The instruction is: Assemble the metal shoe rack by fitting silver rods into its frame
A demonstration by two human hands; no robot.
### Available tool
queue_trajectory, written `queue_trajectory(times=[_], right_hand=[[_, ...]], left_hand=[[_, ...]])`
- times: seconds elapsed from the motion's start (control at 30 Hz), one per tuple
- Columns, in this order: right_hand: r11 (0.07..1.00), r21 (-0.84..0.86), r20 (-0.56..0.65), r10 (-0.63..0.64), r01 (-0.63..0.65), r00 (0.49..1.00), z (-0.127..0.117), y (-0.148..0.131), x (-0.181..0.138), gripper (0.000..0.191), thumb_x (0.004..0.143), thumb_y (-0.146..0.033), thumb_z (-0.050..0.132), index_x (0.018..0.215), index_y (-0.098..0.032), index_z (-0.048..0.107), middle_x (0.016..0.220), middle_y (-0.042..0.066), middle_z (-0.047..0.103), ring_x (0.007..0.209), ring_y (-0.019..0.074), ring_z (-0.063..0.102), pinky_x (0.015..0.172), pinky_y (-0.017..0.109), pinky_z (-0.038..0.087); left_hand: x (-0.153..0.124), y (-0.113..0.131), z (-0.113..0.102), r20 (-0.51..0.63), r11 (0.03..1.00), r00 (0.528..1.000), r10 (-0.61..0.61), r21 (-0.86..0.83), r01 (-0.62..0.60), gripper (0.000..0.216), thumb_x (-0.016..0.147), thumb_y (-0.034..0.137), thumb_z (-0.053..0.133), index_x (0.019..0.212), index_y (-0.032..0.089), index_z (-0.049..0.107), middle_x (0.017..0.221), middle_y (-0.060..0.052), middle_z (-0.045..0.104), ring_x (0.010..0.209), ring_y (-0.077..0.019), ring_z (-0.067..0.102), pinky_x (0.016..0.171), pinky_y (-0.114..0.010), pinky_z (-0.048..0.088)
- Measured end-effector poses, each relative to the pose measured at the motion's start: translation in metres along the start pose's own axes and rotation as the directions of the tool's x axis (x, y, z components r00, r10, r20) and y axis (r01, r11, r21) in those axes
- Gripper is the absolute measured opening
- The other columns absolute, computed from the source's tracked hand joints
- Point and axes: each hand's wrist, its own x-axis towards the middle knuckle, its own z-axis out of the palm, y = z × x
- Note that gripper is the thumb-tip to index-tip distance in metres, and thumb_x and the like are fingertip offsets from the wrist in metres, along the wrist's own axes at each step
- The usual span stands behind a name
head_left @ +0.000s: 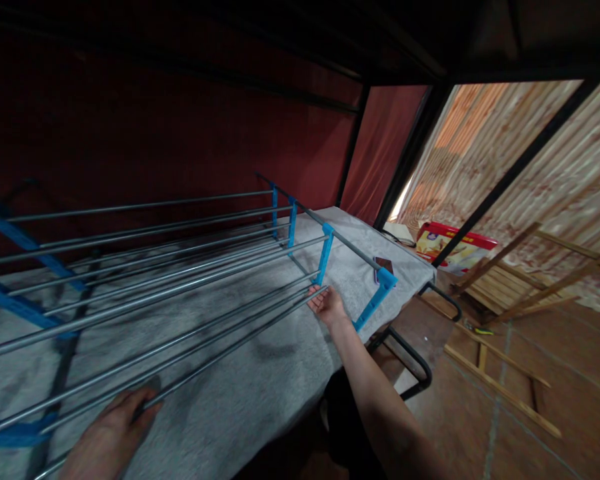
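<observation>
A rack of long grey metal rods (145, 293) joined by blue plastic side pieces (325, 250) lies on its side on a grey-covered bed (260, 373). My right hand (326, 303) reaches out and closes its fingers round the free end of the nearest rod, close to a blue connector (375, 297). My left hand (113, 433) rests at the lower left with its fingers curled over the same low rods. A blue end piece (10, 433) sits just left of that hand.
A dark red wall runs behind the bed, under a black metal bunk frame (410, 160). On the brown floor to the right lie wooden slats (500, 387), a wooden frame (525, 273) and a red and yellow box (455, 247). A small dark object (383, 265) lies on the bed corner.
</observation>
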Motion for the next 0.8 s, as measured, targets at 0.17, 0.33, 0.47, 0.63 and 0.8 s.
queue_trajectory(times=[0.17,0.33,0.47,0.63,0.8], right_hand=[[0.985,0.166,0.017,0.038,-0.040,0.999,0.000,-0.001,-0.004,0.035,0.104,-0.024,0.031,0.087,-0.020,0.062,0.070,0.003,0.071,0.062,0.0172,0.069,0.067,0.031,0.059],[0.976,0.211,-0.023,-0.057,0.061,0.998,-0.009,-0.001,-0.012,0.030,0.096,-0.016,0.032,0.076,-0.024,0.053,0.060,-0.002,0.060,0.053,0.0161,0.060,0.060,0.031,0.056],[0.966,0.210,0.016,-0.157,0.150,0.987,-0.026,-0.009,-0.017,0.028,0.096,-0.022,0.032,0.069,-0.026,0.039,0.053,-0.006,0.044,0.046,0.0148,0.047,0.054,0.030,0.050],[0.969,0.192,0.131,-0.181,0.155,0.975,-0.045,-0.019,-0.005,0.016,0.083,-0.018,0.040,0.070,-0.024,0.033,0.057,-0.006,0.038,0.046,0.0124,0.039,0.052,0.028,0.042],[0.961,0.254,0.104,-0.135,0.105,0.985,-0.055,-0.023,-0.003,0.016,0.072,-0.016,0.043,0.073,-0.024,0.029,0.058,-0.007,0.036,0.045,0.0115,0.039,0.051,0.027,0.042]], left_hand=[[-0.011,0.027,-0.018,0.065,0.991,0.990,-0.128,-0.028,0.130,0.028,0.089,0.047,0.042,0.094,0.030,0.064,0.080,-0.004,0.075,0.078,-0.0324,0.073,0.074,-0.046,0.057],[-0.012,0.042,-0.019,-0.015,0.997,0.999,-0.051,0.059,0.052,0.026,0.093,0.038,0.043,0.100,0.026,0.065,0.092,-0.007,0.078,0.087,-0.0303,0.074,0.085,-0.043,0.053],[-0.018,0.066,-0.023,-0.035,0.995,0.999,0.021,0.096,-0.017,0.028,0.097,0.042,0.051,0.102,0.023,0.071,0.109,-0.010,0.078,0.111,-0.0332,0.072,0.098,-0.047,0.048],[-0.027,0.088,-0.029,-0.069,0.993,0.996,0.059,0.107,-0.052,0.040,0.103,0.054,0.052,0.100,0.021,0.074,0.106,-0.011,0.075,0.108,-0.0316,0.070,0.100,-0.048,0.046],[-0.025,0.089,-0.029,-0.063,0.989,0.996,0.069,0.138,-0.059,0.037,0.104,0.050,0.054,0.099,0.019,0.073,0.107,-0.013,0.074,0.109,-0.0332,0.068,0.099,-0.048,0.046]])
